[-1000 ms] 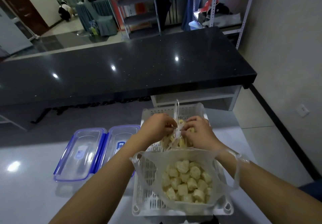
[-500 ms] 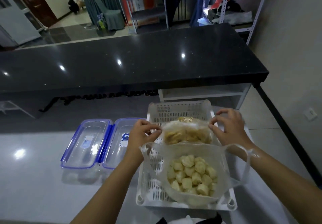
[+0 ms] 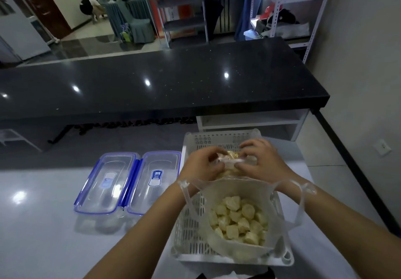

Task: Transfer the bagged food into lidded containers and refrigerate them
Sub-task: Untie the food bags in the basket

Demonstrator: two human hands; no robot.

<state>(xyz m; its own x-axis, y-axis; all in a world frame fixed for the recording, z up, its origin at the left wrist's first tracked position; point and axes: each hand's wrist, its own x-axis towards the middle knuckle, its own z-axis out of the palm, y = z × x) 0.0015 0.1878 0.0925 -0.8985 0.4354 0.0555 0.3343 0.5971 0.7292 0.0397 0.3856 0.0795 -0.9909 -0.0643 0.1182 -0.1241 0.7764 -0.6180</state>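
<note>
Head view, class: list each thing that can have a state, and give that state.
Small bag: pinched by both hands.
Left hand: gripping it.
Right hand: gripping it.
Large bag: open, in basket.
Basket: on counter.
Left container: lidded.
Right container: lidded.

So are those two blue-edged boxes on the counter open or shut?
Shut: both boxes lie side by side with clear lids on. Whether the clips are latched, cannot tell.

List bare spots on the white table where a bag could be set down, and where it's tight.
Free: the white table left of and in front of the two lidded containers, and the strip right of the white basket. Crowded: the basket itself, filled by the open bag of dumplings and the small bag gripped by the left hand and right hand.
</note>
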